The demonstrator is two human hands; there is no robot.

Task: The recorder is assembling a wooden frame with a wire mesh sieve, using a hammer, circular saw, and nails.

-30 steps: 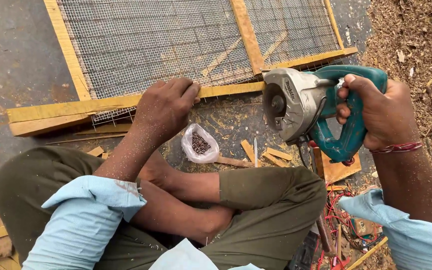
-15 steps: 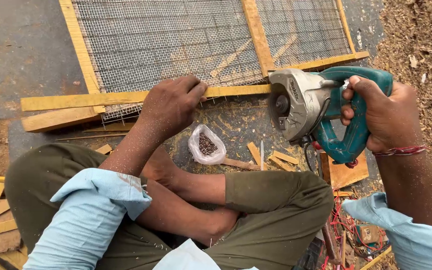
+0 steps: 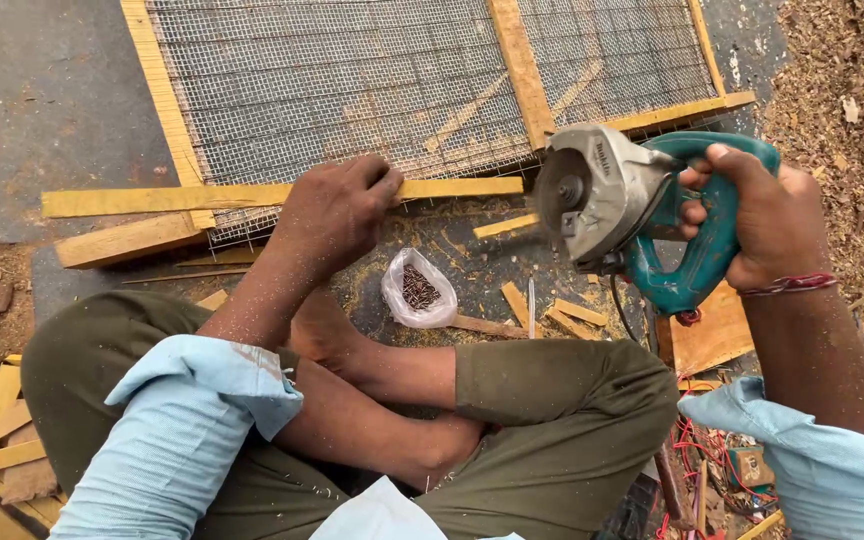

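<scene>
My left hand [image 3: 337, 210] presses down on a thin yellow wooden strip [image 3: 202, 196] along the near edge of a wire-mesh frame [image 3: 352, 80] lying on the ground. My right hand [image 3: 757, 215] grips the teal handle of a grey circular saw [image 3: 607, 195], held in the air at the right end of the strip, its blade side facing the wood. The frame has yellow wooden rails and a middle bar [image 3: 520, 60]. I sit cross-legged behind the frame.
A small clear bag of nails [image 3: 417, 290] lies in front of my legs, with short wood offcuts [image 3: 552, 312] beside it. A thicker wood block [image 3: 127, 240] sits under the strip at left. Sawdust and shavings [image 3: 842, 90] cover the right side. Red wires [image 3: 717, 460] lie at lower right.
The view has drifted slightly. The saw sits a little lower and closer to the strip's end. My left hand stays pressed on the strip.
</scene>
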